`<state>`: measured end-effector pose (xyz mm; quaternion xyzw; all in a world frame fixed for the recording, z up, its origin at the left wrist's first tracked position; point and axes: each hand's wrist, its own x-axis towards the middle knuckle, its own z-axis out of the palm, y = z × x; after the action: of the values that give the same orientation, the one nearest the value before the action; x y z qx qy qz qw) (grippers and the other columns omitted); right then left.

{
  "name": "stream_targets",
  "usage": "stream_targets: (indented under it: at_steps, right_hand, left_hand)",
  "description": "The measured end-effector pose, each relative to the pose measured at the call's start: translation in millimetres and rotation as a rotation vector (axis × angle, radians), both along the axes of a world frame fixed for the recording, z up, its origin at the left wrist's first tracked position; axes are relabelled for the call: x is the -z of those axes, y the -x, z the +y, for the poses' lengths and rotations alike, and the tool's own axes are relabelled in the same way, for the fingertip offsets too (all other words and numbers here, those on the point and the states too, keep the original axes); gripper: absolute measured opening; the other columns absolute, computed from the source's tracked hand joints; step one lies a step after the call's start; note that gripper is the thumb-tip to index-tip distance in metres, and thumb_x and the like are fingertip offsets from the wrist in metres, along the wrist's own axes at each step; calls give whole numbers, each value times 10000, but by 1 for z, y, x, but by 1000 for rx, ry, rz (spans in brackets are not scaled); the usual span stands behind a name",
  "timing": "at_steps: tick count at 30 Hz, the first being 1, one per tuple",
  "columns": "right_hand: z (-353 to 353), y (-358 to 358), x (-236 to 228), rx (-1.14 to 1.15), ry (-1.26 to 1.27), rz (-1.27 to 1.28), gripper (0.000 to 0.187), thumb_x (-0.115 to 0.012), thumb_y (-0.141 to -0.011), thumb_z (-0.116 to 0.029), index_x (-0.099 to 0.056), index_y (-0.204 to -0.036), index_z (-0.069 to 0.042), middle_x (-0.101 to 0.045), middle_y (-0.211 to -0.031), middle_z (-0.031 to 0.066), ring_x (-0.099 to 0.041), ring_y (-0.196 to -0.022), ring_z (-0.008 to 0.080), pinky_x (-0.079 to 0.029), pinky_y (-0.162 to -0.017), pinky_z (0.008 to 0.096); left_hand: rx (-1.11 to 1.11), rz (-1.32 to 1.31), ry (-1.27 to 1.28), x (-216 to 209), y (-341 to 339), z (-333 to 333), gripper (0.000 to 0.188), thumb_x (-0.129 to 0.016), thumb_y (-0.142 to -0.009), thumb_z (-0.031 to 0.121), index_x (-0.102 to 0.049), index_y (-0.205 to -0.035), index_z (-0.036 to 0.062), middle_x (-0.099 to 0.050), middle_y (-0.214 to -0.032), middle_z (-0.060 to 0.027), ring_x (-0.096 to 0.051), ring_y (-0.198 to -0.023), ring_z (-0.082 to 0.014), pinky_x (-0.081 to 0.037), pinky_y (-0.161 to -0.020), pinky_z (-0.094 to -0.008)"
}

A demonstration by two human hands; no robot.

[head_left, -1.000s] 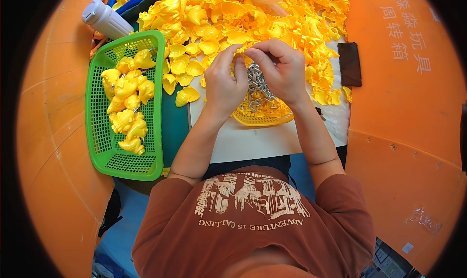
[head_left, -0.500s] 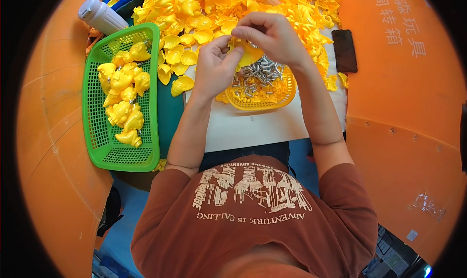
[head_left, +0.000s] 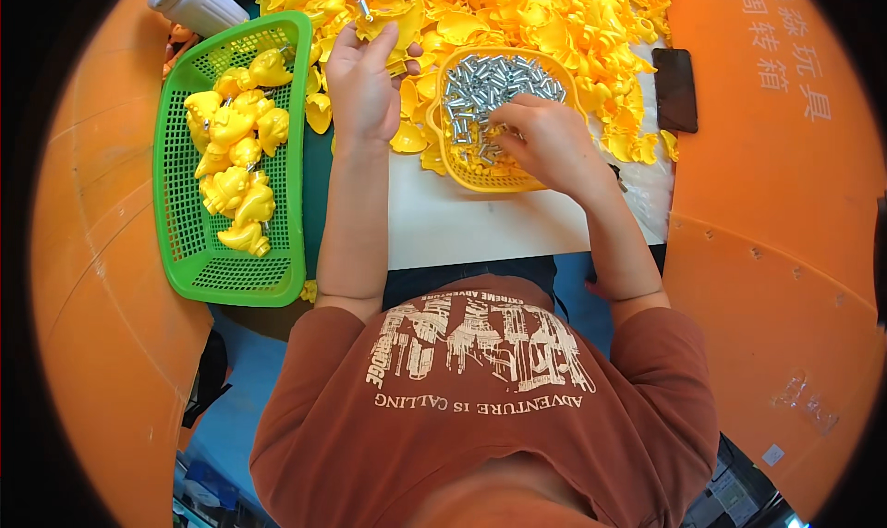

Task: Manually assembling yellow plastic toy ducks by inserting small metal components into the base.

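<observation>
My left hand is raised above the pile, closed on a yellow plastic shell. A small silver metal pin shows at the far edge of that shell. A yellow basket to the right holds many short silver metal pins over small yellow bits. Over the basket's right side, my right hand has its fingers bent together and dipped among the pins. Whatever sits between its fingertips is hidden.
A green basket on the left holds several yellow toy figures. Loose yellow shells are heaped across the far side. A white bottle lies beyond the green basket, and a dark phone lies at right beside the orange wall.
My hands, together over the basket before, have parted. The left moved left with the yellow shell. The right came down among the metal pins.
</observation>
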<state>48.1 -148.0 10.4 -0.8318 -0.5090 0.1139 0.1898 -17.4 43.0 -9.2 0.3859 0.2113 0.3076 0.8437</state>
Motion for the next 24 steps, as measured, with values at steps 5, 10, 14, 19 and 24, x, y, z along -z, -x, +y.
stream_targets:
  at_steps: [5,10,14,19,24]
  right_hand:
    - [-4,-11,8,-82,80,11,108,-603,-752,-141,-665,-830,-99,-598,-795,73,-611,-738,290,-494,-647,394]
    - [-8,-23,-2,6,-248,332,127,-640,-767,-38,-643,-893,-27,-622,-808,66,-603,-726,179,-479,-657,274]
    - [7,-28,-13,232,-689,621,108,-603,-834,-6,-615,-934,34,-636,-876,46,-575,-781,73,-464,-683,195]
    - [30,-28,-12,308,-786,549,196,-647,-790,14,-624,-985,24,-620,-832,40,-579,-753,79,-466,-666,197]
    - [41,-30,-7,248,-689,128,164,-687,-733,2,-673,-896,-6,-623,-789,72,-599,-706,120,-476,-611,217]
  left_hand:
    - [83,-26,-90,0,-5,-9,190,-586,-843,64,-504,-1008,18,-614,-882,-81,-594,-653,-161,-449,-519,-259]
    - [233,59,-161,5,-8,-26,209,-584,-845,63,-502,-1027,1,-621,-875,-76,-586,-609,-119,-437,-472,-217]
    - [305,140,-184,4,-8,-38,229,-590,-845,77,-501,-1043,4,-620,-875,-71,-598,-598,-99,-445,-454,-191]
    - [318,119,-190,3,-10,-41,224,-589,-848,76,-496,-1038,4,-620,-876,-71,-601,-591,-95,-447,-455,-184]
    - [268,69,-185,2,-9,-42,204,-580,-849,58,-500,-1029,5,-622,-869,-73,-605,-600,-100,-455,-462,-190]
